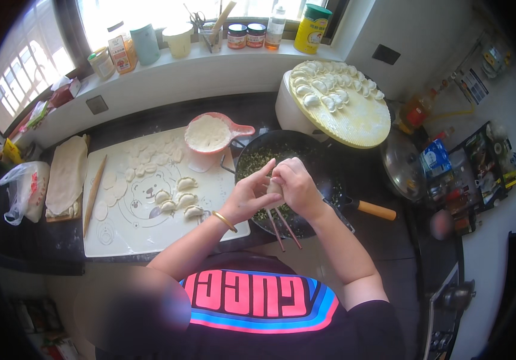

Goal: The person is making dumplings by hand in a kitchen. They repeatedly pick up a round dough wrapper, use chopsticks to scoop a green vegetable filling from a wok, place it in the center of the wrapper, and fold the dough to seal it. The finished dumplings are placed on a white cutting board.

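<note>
Over the black frying pan (335, 162) on the dark counter, both bare hands meet in the head view around one small pale dumpling (275, 188). From where I stand, the left hand (251, 193) cups it from the side, thumb and forefinger pinching its dough, while the fingers of the right hand (299, 187) curl in and press its upper edge. Whether the seam is closed I cannot tell; the fingers hide it. A pair of chopsticks (275, 230) pokes out beneath the hands toward the body, and I can't make out which hand keeps them.

The dumpling looks light, soft and a little stretchy, the sort of skin that tears or dents under a hard squeeze. I'd cradle the belly loosely and put firm pressure only on the rim; a damp edge could turn slippery.

Below lies chopped green filling (258, 159). To the left, the white mat (144, 241) carries a cluster of shaped dumplings (186, 198), flat round wrappers (119, 189) and a slim rolling pin (94, 195). Behind the pan, a round yellow tray (363, 131) bears more floury dumplings.
</note>
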The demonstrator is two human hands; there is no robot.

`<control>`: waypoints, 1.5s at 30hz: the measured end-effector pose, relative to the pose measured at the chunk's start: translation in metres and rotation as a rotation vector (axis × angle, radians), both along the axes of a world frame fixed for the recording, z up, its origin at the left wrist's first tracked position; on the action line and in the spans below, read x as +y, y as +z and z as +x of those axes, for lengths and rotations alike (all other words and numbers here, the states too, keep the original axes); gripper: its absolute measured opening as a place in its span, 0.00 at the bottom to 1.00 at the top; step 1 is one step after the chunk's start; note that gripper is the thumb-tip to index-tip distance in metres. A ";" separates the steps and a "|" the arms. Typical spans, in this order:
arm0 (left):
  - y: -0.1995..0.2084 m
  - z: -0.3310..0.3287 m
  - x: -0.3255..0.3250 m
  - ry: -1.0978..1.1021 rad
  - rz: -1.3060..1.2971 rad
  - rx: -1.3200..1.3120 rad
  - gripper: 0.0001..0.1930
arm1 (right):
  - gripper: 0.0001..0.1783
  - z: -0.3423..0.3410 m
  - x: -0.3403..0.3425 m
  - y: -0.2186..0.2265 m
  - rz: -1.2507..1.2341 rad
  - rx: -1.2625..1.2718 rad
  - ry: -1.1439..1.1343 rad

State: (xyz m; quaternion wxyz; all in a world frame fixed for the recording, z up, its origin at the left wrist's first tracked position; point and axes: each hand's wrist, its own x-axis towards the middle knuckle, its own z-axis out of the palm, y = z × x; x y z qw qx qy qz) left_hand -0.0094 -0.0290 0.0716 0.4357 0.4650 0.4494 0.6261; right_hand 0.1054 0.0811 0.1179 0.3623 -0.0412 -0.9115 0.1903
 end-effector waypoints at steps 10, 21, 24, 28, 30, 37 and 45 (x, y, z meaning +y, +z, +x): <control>-0.005 0.001 0.002 0.034 0.023 0.028 0.40 | 0.03 -0.007 0.000 0.005 0.097 -0.126 0.064; -0.016 0.005 -0.001 0.050 -0.070 0.028 0.37 | 0.03 0.001 0.000 -0.005 -0.290 -0.147 -0.029; -0.012 0.010 -0.004 0.065 -0.091 0.050 0.35 | 0.03 -0.001 -0.003 -0.010 -0.129 -0.061 -0.002; -0.021 0.005 -0.005 0.077 -0.068 -0.011 0.33 | 0.04 0.006 -0.006 -0.010 -0.526 -0.054 -0.049; -0.022 0.006 -0.004 0.080 -0.034 -0.023 0.32 | 0.05 0.011 0.000 -0.018 -0.526 -0.115 -0.078; -0.024 0.008 -0.008 0.054 -0.132 0.014 0.28 | 0.04 0.004 -0.008 -0.033 -0.185 0.110 -0.025; -0.030 0.013 -0.008 0.035 -0.112 -0.146 0.25 | 0.05 0.014 -0.011 -0.031 -0.502 -0.140 -0.162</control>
